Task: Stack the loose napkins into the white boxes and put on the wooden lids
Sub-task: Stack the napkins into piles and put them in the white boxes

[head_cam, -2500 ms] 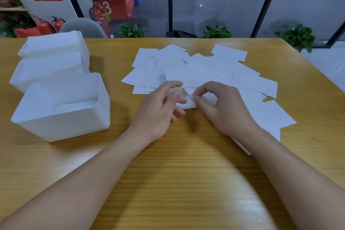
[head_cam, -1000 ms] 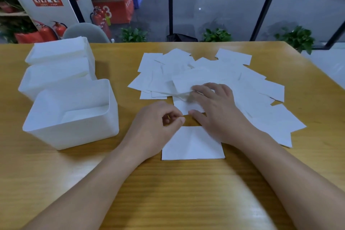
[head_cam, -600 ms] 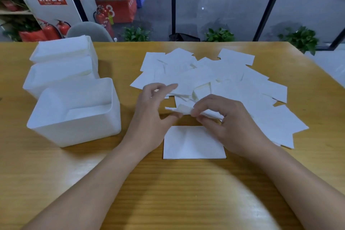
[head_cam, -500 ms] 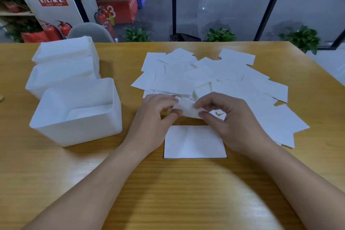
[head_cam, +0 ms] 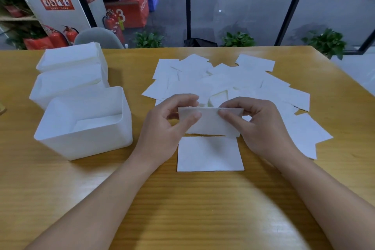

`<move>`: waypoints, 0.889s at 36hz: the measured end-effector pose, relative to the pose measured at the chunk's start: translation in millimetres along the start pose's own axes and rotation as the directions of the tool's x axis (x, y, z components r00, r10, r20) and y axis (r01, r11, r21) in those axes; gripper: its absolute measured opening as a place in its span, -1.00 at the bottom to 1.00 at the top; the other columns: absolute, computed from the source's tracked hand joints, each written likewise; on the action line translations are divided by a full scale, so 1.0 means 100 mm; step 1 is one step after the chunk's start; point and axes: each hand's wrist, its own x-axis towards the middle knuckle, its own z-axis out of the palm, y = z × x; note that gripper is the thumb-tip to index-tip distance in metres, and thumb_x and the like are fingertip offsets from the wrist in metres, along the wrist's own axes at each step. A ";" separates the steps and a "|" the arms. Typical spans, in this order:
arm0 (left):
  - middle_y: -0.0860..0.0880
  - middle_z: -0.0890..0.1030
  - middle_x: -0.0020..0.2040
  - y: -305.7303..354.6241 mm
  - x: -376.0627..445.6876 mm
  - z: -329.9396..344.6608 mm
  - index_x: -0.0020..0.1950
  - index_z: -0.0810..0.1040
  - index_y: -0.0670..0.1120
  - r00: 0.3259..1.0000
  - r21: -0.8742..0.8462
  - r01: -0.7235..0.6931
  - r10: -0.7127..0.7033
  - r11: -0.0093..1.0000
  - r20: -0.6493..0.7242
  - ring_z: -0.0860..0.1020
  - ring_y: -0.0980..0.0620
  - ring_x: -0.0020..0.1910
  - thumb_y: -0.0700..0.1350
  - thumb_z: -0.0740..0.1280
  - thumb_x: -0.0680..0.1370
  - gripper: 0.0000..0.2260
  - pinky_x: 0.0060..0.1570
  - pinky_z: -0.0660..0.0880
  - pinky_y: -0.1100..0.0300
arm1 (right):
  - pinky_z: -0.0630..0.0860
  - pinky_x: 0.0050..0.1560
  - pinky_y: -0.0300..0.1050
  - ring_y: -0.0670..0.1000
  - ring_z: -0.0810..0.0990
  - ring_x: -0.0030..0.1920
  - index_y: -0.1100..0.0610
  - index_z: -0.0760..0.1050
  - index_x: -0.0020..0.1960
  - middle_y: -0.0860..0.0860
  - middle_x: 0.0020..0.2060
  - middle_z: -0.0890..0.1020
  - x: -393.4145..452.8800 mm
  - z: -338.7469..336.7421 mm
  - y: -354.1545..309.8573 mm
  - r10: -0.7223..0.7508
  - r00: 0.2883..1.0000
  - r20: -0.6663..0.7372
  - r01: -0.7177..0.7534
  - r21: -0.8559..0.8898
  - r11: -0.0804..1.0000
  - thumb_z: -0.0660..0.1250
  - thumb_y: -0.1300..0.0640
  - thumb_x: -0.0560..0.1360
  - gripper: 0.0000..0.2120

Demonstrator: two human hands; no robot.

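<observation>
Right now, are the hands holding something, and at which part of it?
Yes. Both hands pinch one white napkin by its upper edge: the left hand near the left corner, the right hand near the right corner.

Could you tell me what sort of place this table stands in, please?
Probably a commercial or public indoor space, perhaps a café or shared workspace: the long wooden table faces a black-framed glass wall, red fire extinguishers stand beside a white signboard, and potted green plants line the glass.
</observation>
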 end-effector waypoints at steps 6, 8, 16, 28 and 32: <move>0.20 0.76 0.02 0.00 -0.02 0.01 0.11 0.77 0.03 0.998 0.083 -0.055 0.058 0.995 -0.033 0.70 0.06 0.12 -0.13 0.47 0.68 -0.90 0.10 0.61 0.20 | 0.55 -0.12 -0.13 -0.05 0.70 -0.04 -0.08 0.77 -0.02 -0.18 -0.09 0.77 -0.01 -0.01 -0.05 -0.009 1.000 -0.005 0.009 -0.006 1.000 0.51 0.04 0.62 -0.93; 0.16 0.76 0.01 0.00 0.00 -0.02 0.12 0.76 0.01 0.998 0.087 -0.050 0.053 0.995 -0.040 0.71 0.03 0.10 -0.12 0.46 0.69 -0.91 0.09 0.62 0.17 | 0.50 -0.17 -0.24 -0.13 0.65 -0.16 -0.05 0.77 -0.05 -0.15 -0.15 0.76 -0.01 -0.03 -0.06 0.005 1.000 -0.008 -0.005 0.044 0.999 0.52 0.06 0.61 -0.92; 0.03 0.71 -0.13 0.04 0.03 -0.10 0.07 0.76 0.06 0.998 0.083 0.000 -0.006 0.997 0.067 0.61 -0.09 -0.20 -0.07 0.46 0.69 -0.92 -0.17 0.54 -0.03 | 0.46 -0.23 -0.10 -0.02 0.58 -0.26 -0.02 0.78 -0.04 0.06 -0.25 0.71 0.01 -0.11 -0.15 0.080 0.996 0.033 -0.083 0.096 0.992 0.52 0.06 0.61 -0.93; 0.11 0.57 -0.30 -0.09 0.04 -0.18 -0.05 0.66 0.18 0.921 0.398 0.125 -0.255 0.909 0.294 0.47 0.14 -0.38 0.07 0.46 0.65 -0.91 -0.24 0.51 -0.04 | 0.43 -0.29 -0.11 -0.09 0.46 -0.44 -0.05 0.65 -0.08 -0.11 -0.45 0.49 0.03 -0.15 0.06 0.211 0.928 0.307 -0.115 -0.302 0.946 0.52 0.03 0.58 -0.92; 0.16 0.55 -0.28 -0.09 0.02 -0.16 -0.06 0.65 0.21 0.921 0.453 0.103 -0.257 0.885 0.293 0.46 0.19 -0.36 0.08 0.44 0.66 -0.90 -0.25 0.50 0.05 | 0.37 -0.31 -0.17 -0.14 0.44 -0.41 -0.06 0.64 -0.09 -0.14 -0.45 0.50 0.01 -0.12 0.08 0.192 0.931 0.310 -0.082 -0.336 0.938 0.53 0.02 0.56 -0.91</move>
